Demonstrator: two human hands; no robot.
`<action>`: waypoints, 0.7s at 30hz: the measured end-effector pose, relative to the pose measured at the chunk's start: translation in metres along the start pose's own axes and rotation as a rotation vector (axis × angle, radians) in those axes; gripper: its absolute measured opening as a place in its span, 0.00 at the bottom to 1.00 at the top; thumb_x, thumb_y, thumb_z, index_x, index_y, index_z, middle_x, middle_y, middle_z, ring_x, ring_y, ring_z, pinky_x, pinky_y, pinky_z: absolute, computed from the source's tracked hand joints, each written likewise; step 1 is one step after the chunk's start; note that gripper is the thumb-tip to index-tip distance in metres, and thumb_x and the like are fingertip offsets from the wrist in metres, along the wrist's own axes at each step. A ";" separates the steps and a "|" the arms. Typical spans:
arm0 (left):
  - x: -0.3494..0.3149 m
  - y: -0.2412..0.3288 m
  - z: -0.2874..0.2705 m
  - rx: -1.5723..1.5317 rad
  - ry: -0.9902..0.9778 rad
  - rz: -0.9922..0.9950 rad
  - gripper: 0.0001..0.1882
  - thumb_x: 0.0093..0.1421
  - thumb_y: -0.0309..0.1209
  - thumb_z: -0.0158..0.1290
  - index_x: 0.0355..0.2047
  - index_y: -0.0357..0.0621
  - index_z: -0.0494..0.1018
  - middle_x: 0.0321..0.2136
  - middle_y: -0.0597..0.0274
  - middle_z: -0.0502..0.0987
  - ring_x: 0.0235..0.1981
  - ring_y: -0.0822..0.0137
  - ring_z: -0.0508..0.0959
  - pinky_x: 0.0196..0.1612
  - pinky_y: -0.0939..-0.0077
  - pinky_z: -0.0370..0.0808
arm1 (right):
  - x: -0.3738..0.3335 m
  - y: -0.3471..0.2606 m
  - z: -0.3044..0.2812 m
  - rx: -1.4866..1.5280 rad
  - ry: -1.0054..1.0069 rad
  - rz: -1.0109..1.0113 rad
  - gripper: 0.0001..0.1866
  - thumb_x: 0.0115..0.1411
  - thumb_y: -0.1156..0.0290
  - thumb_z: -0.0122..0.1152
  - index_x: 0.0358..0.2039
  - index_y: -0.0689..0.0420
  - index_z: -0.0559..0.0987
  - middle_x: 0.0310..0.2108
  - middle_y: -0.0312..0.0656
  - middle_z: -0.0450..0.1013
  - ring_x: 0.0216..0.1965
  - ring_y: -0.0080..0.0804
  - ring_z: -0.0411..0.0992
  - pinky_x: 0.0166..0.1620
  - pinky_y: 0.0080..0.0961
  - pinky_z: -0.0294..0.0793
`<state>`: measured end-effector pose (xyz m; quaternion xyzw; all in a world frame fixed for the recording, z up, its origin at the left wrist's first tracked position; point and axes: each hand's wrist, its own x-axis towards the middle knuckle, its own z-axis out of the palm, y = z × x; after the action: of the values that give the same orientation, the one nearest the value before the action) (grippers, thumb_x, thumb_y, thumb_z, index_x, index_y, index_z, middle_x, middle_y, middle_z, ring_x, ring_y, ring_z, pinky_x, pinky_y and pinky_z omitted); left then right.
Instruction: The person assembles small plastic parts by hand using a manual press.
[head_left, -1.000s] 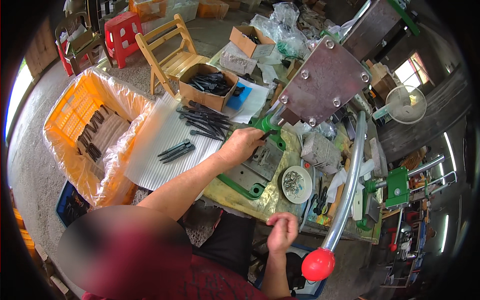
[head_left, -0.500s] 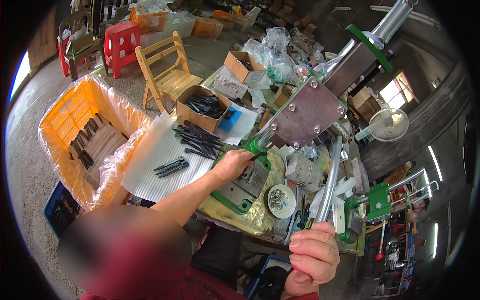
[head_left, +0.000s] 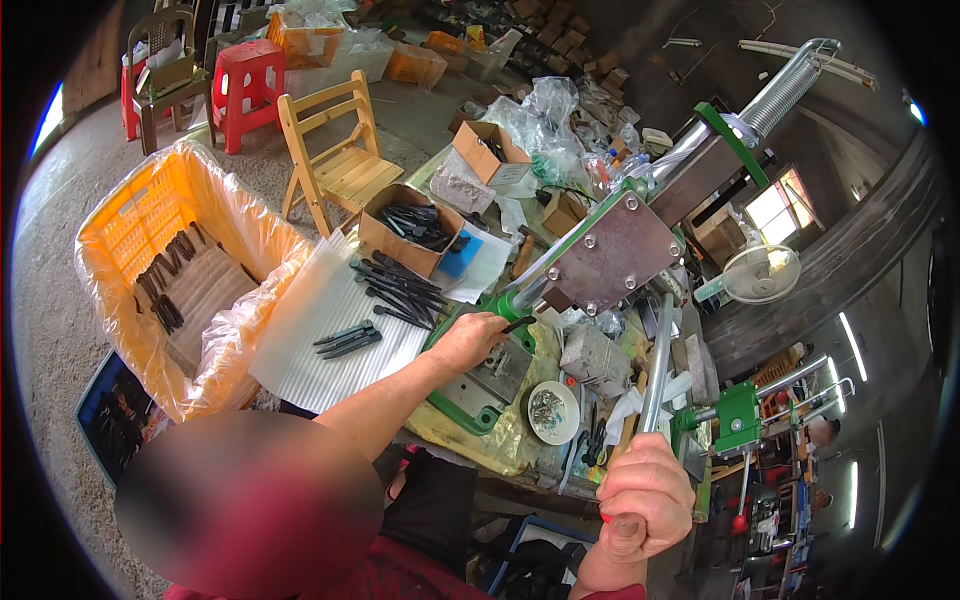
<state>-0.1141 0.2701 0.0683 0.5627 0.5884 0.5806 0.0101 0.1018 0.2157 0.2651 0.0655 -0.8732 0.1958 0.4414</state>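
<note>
My left hand (head_left: 468, 342) is closed on a slim black part (head_left: 518, 324), whose tip juts out past the fingers above the press base. The rest of that part is hidden by the hand. Low on the right, my right hand (head_left: 645, 497) wraps round the end of a long metal lever (head_left: 657, 365). That lever belongs to a green hand press (head_left: 612, 250) with a bolted steel plate. Beneath the left hand lies the green-edged press base (head_left: 470, 415) with a metal fixture on it. A white bowl (head_left: 553, 412) of small metal pieces stands beside the base.
Several black parts (head_left: 398, 290) lie on a white foam sheet (head_left: 300, 350), near a cardboard box (head_left: 400, 250) of similar ones. A plastic-lined orange crate (head_left: 130, 215) stands left. Behind are a wooden chair (head_left: 350, 175) and red stool (head_left: 247, 95). A grey block (head_left: 597, 362) sits by the bowl.
My right hand has shifted slightly up and to the right with the lever end. My left hand stays at the press base, still gripping the black part. The whole view has tilted slightly.
</note>
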 end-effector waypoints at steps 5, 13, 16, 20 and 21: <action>-0.002 0.000 -0.001 -0.001 0.009 -0.017 0.08 0.45 0.25 0.51 0.27 0.36 0.68 0.23 0.49 0.70 0.28 0.50 0.70 0.31 0.63 0.66 | 0.004 -0.002 0.000 -0.011 0.020 0.006 0.19 0.51 0.57 0.52 0.12 0.57 0.68 0.13 0.36 0.65 0.13 0.30 0.64 0.22 0.25 0.60; -0.001 0.002 -0.004 -0.003 -0.002 -0.044 0.07 0.45 0.24 0.50 0.27 0.35 0.68 0.23 0.49 0.70 0.28 0.50 0.70 0.30 0.64 0.67 | -0.002 0.001 0.004 0.002 0.009 0.023 0.18 0.52 0.58 0.52 0.12 0.56 0.68 0.13 0.35 0.66 0.14 0.29 0.65 0.21 0.24 0.59; 0.000 0.003 0.000 -0.023 0.032 -0.030 0.07 0.45 0.23 0.50 0.26 0.34 0.68 0.22 0.49 0.69 0.27 0.51 0.70 0.29 0.66 0.67 | -0.064 0.055 0.048 -0.437 -0.364 -0.148 0.10 0.38 0.74 0.57 0.11 0.54 0.65 0.13 0.34 0.63 0.15 0.29 0.62 0.24 0.24 0.58; 0.000 0.002 -0.001 -0.009 0.038 -0.032 0.08 0.45 0.22 0.50 0.27 0.34 0.68 0.22 0.49 0.70 0.27 0.51 0.70 0.29 0.66 0.67 | -0.075 0.078 0.061 -0.331 -0.199 -0.191 0.11 0.38 0.74 0.57 0.12 0.54 0.62 0.15 0.34 0.62 0.17 0.29 0.61 0.25 0.25 0.57; 0.000 0.001 0.000 -0.006 0.026 -0.029 0.08 0.45 0.22 0.50 0.28 0.33 0.68 0.23 0.49 0.70 0.27 0.51 0.70 0.29 0.66 0.68 | -0.074 0.076 0.059 -0.327 -0.206 -0.190 0.10 0.38 0.74 0.57 0.12 0.55 0.63 0.15 0.35 0.62 0.17 0.30 0.61 0.26 0.25 0.58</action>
<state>-0.1130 0.2698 0.0686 0.5462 0.5949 0.5896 0.0126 0.0801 0.2576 0.1531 0.0944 -0.9239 0.0012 0.3709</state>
